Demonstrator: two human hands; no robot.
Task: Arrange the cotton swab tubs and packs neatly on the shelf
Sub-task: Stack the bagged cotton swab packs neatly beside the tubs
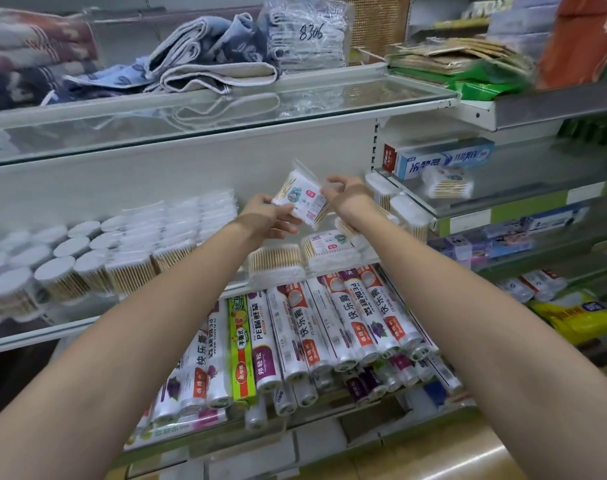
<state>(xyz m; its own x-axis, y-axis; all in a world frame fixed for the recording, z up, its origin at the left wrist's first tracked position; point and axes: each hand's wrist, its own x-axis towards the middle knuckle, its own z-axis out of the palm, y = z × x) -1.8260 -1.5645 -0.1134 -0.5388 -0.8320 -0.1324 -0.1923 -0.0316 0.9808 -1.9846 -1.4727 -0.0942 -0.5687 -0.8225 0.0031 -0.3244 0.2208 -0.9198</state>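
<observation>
Above the glass shelf (87,323), a clear cotton swab pack (300,197) with a white printed label is raised and tilted. My left hand (270,216) holds its lower left side. My right hand (343,192) has curled fingers at the pack's right edge; how firmly it grips is unclear. Under my hands, two swab packs (276,263) (326,249) lie flat near the shelf front. Several round swab tubs (57,271) with white lids fill the shelf's left part, with stacked packs (191,223) behind them. Rectangular swab tubs (407,216) stand at the right end.
Folded towels (205,64) lie on the upper glass shelf. Rolls of plastic wrap (329,327) fill the shelf below. In the neighbouring unit to the right sit a toothpaste box (440,157) and another swab pack (447,183).
</observation>
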